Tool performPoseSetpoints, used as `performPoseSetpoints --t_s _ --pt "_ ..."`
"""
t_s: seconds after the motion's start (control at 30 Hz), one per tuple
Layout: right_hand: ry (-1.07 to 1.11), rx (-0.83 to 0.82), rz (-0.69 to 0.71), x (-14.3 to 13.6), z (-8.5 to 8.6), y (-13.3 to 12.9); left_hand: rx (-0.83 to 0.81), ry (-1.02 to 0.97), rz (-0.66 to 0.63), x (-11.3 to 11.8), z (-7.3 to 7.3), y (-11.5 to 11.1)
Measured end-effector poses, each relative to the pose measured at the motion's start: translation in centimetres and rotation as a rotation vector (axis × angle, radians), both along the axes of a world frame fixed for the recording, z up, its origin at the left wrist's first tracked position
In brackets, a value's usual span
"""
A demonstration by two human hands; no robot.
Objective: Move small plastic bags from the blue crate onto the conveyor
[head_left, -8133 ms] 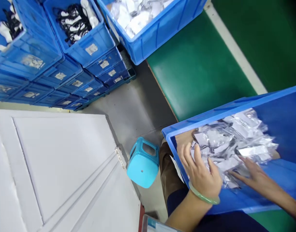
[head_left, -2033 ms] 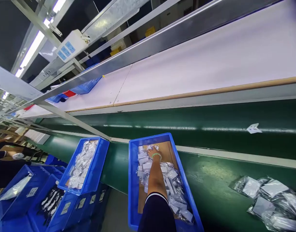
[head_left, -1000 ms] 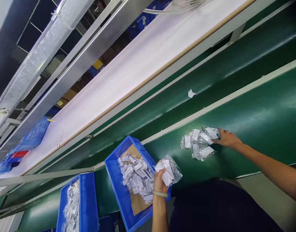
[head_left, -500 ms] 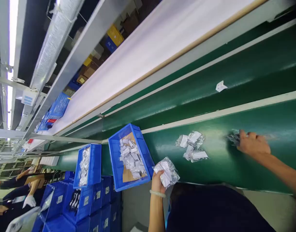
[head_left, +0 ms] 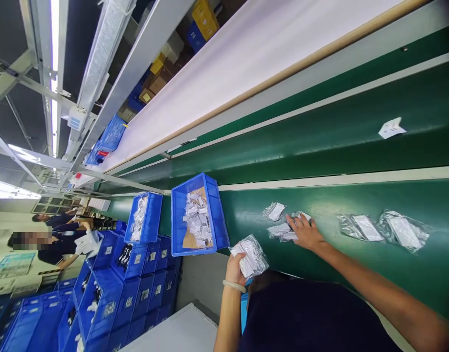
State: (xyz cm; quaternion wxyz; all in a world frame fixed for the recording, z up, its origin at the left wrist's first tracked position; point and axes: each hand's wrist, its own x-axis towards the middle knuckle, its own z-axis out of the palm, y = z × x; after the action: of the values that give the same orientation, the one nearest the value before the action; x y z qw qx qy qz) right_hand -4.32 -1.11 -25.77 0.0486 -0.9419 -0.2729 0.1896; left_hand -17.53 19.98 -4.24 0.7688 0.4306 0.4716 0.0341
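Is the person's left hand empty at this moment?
No, the left hand is closed around a bunch of clear packets held up near the edge of the green table.

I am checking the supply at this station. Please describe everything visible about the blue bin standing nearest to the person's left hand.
The blue bin is a rectangular open-top crate that looks like moulded plastic, with ribbed walls. It rests at the near edge of the green belt surface. Brown card lines its floor, partly covered by a loose heap of small packets in clear or silvery wrap. A second, similar bin stands apart from it. The left hand, holding a bunch of such packets, is near its corner, not touching it.
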Motion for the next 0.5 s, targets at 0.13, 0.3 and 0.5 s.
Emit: performPoseSetpoints --t_s 0.13,0.3,0.5 --pt "-0.029 0.057 0.017 -1.2 0.9 -4.9 0.037 0.049 0.024 -0.6 0.1 0.1" --pt "-0.074 0.021 -0.143 1.6 3.0 -9.2 0.062 0.037 -0.042 -0.2 0.5 -0.4" --pt "0.068 0.025 0.128 3.9 4.4 0.1 0.012 0.041 0.027 0.2 -0.4 -0.6"
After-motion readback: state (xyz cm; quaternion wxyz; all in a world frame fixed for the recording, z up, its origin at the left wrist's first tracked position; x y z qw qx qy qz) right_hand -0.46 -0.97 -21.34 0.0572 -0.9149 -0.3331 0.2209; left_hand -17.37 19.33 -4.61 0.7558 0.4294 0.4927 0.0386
